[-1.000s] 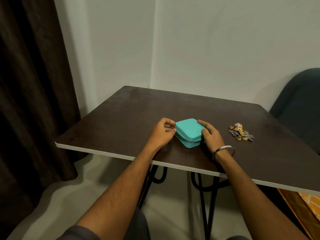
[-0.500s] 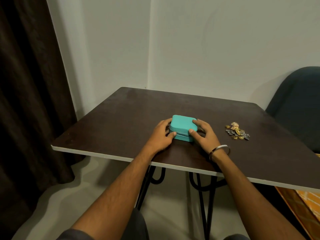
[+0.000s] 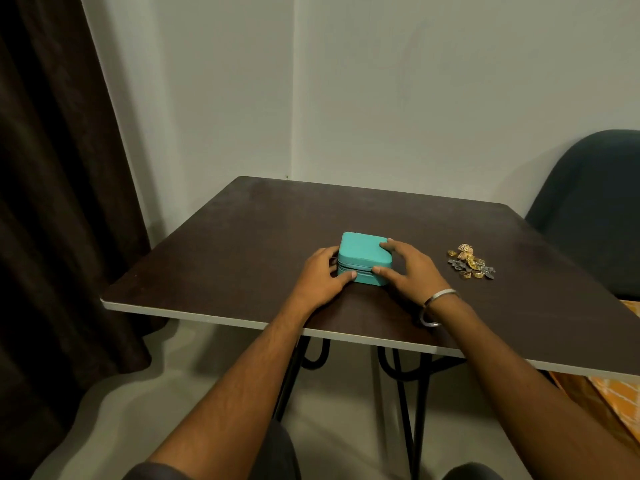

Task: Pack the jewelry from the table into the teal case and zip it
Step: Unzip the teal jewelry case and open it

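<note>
Both hands have turned the closed case (image 3: 363,258) square on the tabletop (image 3: 242,237); left hand (image 3: 320,275) and right hand (image 3: 408,268) clasp its sides. Jewelry (image 3: 469,262) waits right, unpacked; unzipping probably follows.

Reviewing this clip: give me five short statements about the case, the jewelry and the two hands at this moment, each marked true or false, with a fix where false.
1. The teal case lies closed on the table. True.
2. The jewelry is already inside the case. False: it lies in a pile on the table, to the right of the case.
3. Both hands touch the case. True: the left hand is at its left side, the right hand at its right.
4. The right hand holds a necklace. False: its fingers lie against the case.
5. A bangle sits on the left wrist. False: it is on the right wrist.
</note>
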